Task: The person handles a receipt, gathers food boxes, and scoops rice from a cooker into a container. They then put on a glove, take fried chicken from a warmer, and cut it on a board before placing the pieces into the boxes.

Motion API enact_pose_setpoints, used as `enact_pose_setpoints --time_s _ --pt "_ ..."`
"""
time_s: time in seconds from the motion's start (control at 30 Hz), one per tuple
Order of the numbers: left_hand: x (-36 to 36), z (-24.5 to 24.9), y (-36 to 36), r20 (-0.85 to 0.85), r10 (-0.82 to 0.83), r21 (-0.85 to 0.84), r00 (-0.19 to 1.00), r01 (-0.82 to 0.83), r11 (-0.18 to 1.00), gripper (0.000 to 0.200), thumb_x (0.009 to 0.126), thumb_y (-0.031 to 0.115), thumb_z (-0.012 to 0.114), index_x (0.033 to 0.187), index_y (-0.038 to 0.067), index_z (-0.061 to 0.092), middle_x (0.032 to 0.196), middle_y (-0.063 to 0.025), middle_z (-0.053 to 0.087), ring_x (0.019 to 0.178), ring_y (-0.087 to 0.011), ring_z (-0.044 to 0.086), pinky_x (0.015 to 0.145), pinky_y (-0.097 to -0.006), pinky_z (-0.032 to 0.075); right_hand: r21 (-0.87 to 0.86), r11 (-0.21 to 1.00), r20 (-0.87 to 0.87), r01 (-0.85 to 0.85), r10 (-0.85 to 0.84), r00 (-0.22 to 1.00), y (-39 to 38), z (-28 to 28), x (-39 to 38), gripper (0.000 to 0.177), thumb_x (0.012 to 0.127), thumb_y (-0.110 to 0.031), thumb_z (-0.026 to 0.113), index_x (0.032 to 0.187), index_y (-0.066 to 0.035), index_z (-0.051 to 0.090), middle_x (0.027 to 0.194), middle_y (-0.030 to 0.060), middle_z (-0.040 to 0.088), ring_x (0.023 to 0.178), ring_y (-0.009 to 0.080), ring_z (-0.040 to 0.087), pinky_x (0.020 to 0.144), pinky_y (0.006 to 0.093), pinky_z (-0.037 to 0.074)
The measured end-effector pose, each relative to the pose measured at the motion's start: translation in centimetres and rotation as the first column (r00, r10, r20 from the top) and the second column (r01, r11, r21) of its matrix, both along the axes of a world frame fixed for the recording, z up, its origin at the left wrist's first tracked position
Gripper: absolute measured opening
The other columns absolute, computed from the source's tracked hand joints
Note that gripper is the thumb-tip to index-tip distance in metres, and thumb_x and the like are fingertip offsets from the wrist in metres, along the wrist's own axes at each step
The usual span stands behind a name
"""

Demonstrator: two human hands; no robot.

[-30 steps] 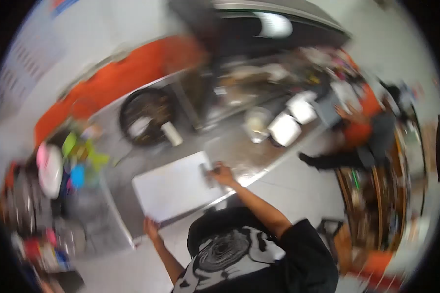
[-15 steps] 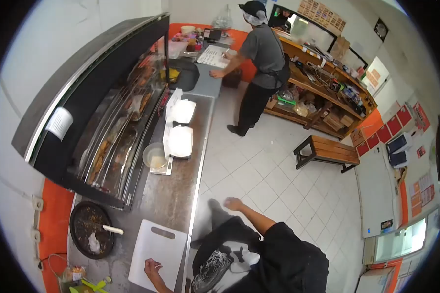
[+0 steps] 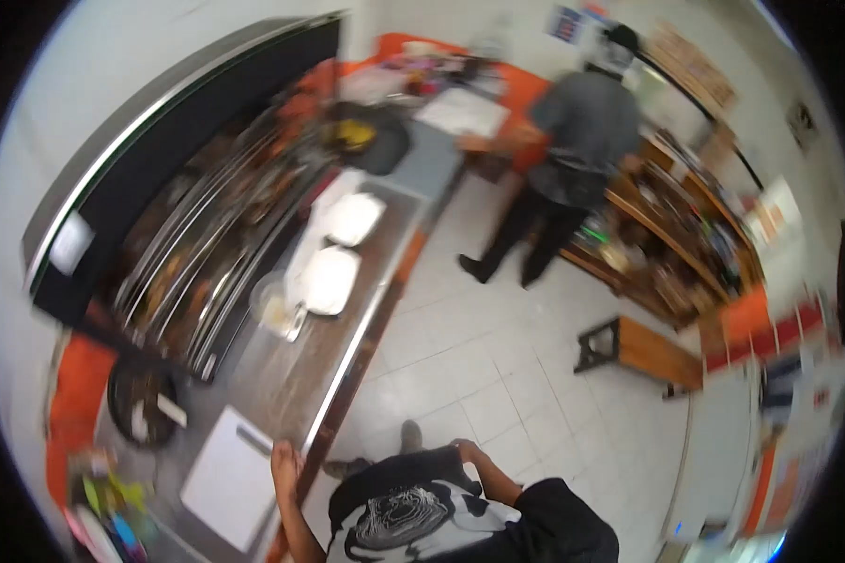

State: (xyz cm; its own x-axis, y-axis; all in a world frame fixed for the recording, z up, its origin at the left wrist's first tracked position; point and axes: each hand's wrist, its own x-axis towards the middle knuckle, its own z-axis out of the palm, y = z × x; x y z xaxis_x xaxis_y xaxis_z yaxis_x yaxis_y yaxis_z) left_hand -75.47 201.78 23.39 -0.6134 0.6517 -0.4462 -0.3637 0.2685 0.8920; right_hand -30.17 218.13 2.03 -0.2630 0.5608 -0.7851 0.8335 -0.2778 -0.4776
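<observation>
My left hand point(image 3: 286, 464) is beside the right edge of a white cutting board point(image 3: 230, 479), near its handle slot. Its fingers look curled, and blur hides whatever may be in them. Close against my dark printed shirt point(image 3: 413, 511) is my right hand point(image 3: 464, 451), with its fingers smeared and partly hidden. The board lies on a metal counter point(image 3: 286, 389). Beyond it, a round dark pan point(image 3: 141, 403) has a pale-handled utensil point(image 3: 172, 409) across its rim.
Two open white boxes point(image 3: 331, 280) stand along the counter by a clear bowl point(image 3: 272, 302). A glass display case point(image 3: 207, 225) lines the left. Another person point(image 3: 587, 141) stands near wooden shelves point(image 3: 667, 225). A wooden bench point(image 3: 643, 352) is at right.
My left hand has moved from over the board to its right edge. My right hand has drawn in to my body. The other person is more upright, and the view has shifted.
</observation>
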Motion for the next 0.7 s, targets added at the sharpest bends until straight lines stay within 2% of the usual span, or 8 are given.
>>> enact_pose_setpoints --time_s 0.07,0.1,0.13,0.2,0.27,0.43,0.53,0.7 --pt "0.8 0.8 0.8 -0.207 -0.048 -0.02 0.977 0.045 0.999 0.028 0.103 0.028 0.042 0.084 0.009 0.046 0.061 -0.0007 0.044 0.052 -0.0118 0.045 0.051 -0.028 0.041 -0.035 0.977 -0.118 -0.211 0.205 0.972 2.0 -1.9 1.7 0.032 0.083 -0.023 0.065 0.111 -0.009 0.062 0.097 0.0089 0.067 0.082 0.0225 0.066 0.064 0.032 0.055" --pt "0.9 1.2 1.3 -0.147 0.015 -0.063 0.989 -0.024 0.998 0.029 0.103 0.03 0.042 0.085 0.008 0.048 0.065 -0.0008 0.047 0.055 -0.0126 0.047 0.052 -0.0281 0.042 -0.064 0.997 -0.259 -0.035 0.018 0.966 3.3 -2.0 2.3 0.03 0.084 -0.021 0.064 0.111 -0.008 0.061 0.095 0.0093 0.067 0.079 0.022 0.066 0.062 0.0323 0.054" --pt "0.6 1.9 1.0 -0.331 -0.04 -0.1 0.943 0.007 0.995 0.027 0.102 0.028 0.044 0.086 0.007 0.05 0.068 -0.0004 0.049 0.06 -0.0123 0.048 0.055 -0.0276 0.041 -0.133 0.981 -0.373 0.141 -0.181 0.91 4.7 -2.2 2.3 0.028 0.086 -0.02 0.063 0.11 -0.006 0.061 0.093 0.0097 0.067 0.076 0.0216 0.065 0.061 0.0325 0.053" --pt "-0.5 1.5 0.3 -0.307 0.059 -0.103 0.95 -0.095 0.99 0.023 0.101 0.023 0.046 0.085 0.006 0.05 0.069 -0.0004 0.05 0.066 -0.011 0.048 0.059 -0.0268 0.041 -0.235 0.967 -0.272 0.097 -0.161 0.949 7.3 1.1 0.7 0.021 0.089 -0.014 0.056 0.109 -0.009 0.061 0.089 0.0091 0.066 0.07 0.0194 0.063 0.057 0.0323 0.051" --pt "-1.9 3.1 -0.4 -0.317 0.126 -0.101 0.94 -0.165 0.981 0.022 0.099 0.021 0.048 0.083 0.006 0.05 0.068 -0.0011 0.05 0.064 -0.0105 0.049 0.059 -0.0267 0.041 -0.121 0.972 -0.197 0.203 -0.224 0.954 9.4 2.5 -0.4 0.019 0.09 -0.016 0.058 0.107 -0.008 0.061 0.084 0.0103 0.067 0.063 0.0179 0.062 0.049 0.0304 0.049" --pt "-8.6 1.4 -4.0 -0.465 0.328 -0.039 0.822 -0.389 0.92 0.026 0.094 0.021 0.058 0.074 0.004 0.059 0.061 -0.0008 0.053 0.057 -0.0097 0.051 0.056 -0.0273 0.042 -0.081 0.984 -0.149 0.156 -0.167 0.975 10.7 4.3 -1.5 0.024 0.092 -0.021 0.057 0.112 -0.009 0.058 0.09 0.0114 0.067 0.068 0.0197 0.063 0.055 0.0329 0.051" --pt "-16.3 -3.7 -7.9 -0.681 0.339 -0.092 0.649 -0.536 0.839 0.029 0.087 0.03 0.066 0.072 0.006 0.06 0.057 -0.0066 0.055 0.055 -0.0177 0.054 0.054 -0.0336 0.042 -0.061 0.987 -0.101 0.151 -0.157 0.982 8.6 5.3 -2.8 0.028 0.093 -0.029 0.058 0.113 -0.008 0.057 0.094 0.0131 0.067 0.072 0.0216 0.064 0.06 0.0358 0.052" --pt "-27.4 -1.6 -12.3 -0.838 0.266 -0.194 0.476 -0.717 0.669 0.022 0.084 0.028 0.067 0.075 0.008 0.063 0.064 -0.0117 0.059 0.064 -0.028 0.061 0.06 -0.0406 0.045 -0.052 0.987 -0.228 0.153 -0.16 0.96 3.0 5.8 -4.5 0.027 0.094 -0.028 0.06 0.11 -0.007 0.058 0.089 0.0129 0.067 0.068 0.02 0.064 0.058 0.0328 0.051"
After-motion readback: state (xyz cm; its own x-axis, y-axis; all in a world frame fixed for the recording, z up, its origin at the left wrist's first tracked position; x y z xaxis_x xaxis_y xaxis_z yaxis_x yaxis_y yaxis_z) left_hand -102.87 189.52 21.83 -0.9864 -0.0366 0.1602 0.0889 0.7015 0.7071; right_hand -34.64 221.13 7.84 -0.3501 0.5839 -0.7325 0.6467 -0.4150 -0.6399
